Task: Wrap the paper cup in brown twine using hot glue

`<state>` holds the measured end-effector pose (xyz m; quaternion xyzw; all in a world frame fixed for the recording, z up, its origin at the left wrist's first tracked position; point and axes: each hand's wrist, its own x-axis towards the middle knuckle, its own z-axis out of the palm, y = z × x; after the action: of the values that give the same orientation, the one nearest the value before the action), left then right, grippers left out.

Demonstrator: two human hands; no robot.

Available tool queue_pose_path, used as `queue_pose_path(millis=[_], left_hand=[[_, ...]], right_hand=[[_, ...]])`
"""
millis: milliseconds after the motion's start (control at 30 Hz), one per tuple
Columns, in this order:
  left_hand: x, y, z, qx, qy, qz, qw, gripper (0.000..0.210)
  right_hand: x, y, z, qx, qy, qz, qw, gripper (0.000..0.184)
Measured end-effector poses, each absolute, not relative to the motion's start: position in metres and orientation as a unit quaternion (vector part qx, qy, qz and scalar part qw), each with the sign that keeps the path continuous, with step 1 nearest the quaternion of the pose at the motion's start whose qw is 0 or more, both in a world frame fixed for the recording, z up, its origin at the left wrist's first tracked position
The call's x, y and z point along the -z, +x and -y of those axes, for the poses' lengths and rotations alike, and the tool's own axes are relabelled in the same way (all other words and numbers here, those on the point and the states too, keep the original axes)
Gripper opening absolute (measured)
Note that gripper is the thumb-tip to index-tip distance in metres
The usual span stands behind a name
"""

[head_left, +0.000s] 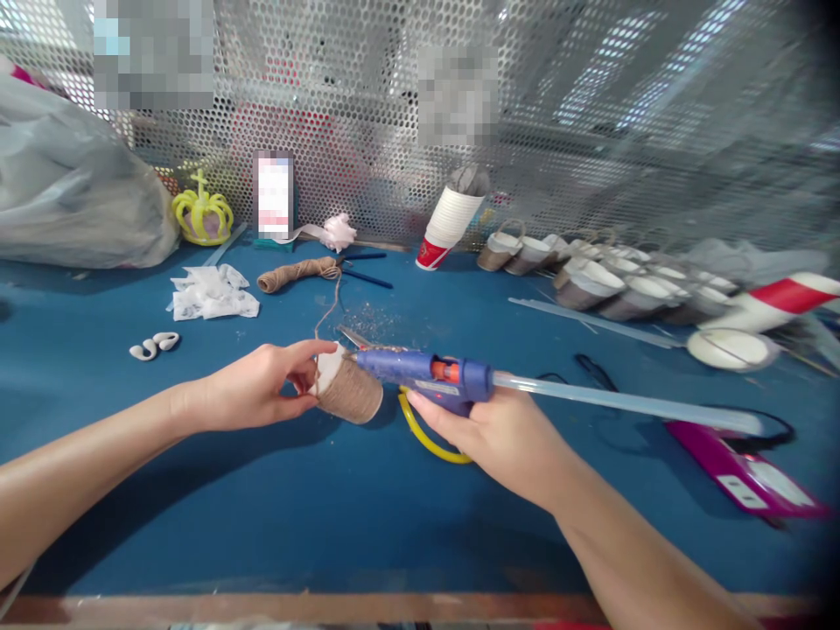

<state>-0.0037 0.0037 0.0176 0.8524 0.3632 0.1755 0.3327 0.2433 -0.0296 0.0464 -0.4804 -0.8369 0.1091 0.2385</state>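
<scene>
The cup (pixel 351 391), part wrapped in twine, sits tilted left of centre on the near half of the surface (pixel 262 534). The left grip (pixel 269 385) pinches its white end; the right grip (pixel 502 424) is wrapped around the gun (pixel 394 363), whose tip points left at the far edge of the wrapping, touching or nearly so. Whether the trigger is squeezed cannot be told.

The likeliest trouble is a burn: the left fingers are near the tip, so a slip of either hand could bring hot metal or glue onto them. Too much glue might run over the bare white part; too little could let the wrapping loosen. The strand (pixel 330 311) runs to the twine roll (pixel 295 274) on the far side, and a tug there might pull the cup askew. The long glue stick (pixel 623 402) juts right from the gun and could knock something if the right arm swings. Scissors (pixel 354 336) lie just beyond the tip, a snag for the strand.

No writing can be read: the gun's pale label, the red print on the stack (pixel 452 223) and the white patches on the purple box (pixel 741 472) are too blurred.
</scene>
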Motion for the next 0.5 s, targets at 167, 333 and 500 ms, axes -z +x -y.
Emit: queue_pose_path(millis=[167, 333, 500], left_hand=[[-0.0167, -0.0045, -0.0030, -0.177, 0.852, -0.364, 0.332, 0.051], [-0.0172, -0.0046, -0.0029, -0.176, 0.846, -0.364, 0.347, 0.053], [-0.0161, -0.0041, -0.0039, -0.182, 0.850, -0.362, 0.337, 0.053]], right_hand=[[-0.0459, 0.2445, 0.0306, -0.091, -0.483, 0.838, 0.237, 0.014], [-0.0451, 0.2434, 0.0330, -0.131, -0.492, 0.826, 0.240, 0.013], [-0.0481, 0.2379, 0.0396, -0.165, -0.508, 0.806, 0.256, 0.015]])
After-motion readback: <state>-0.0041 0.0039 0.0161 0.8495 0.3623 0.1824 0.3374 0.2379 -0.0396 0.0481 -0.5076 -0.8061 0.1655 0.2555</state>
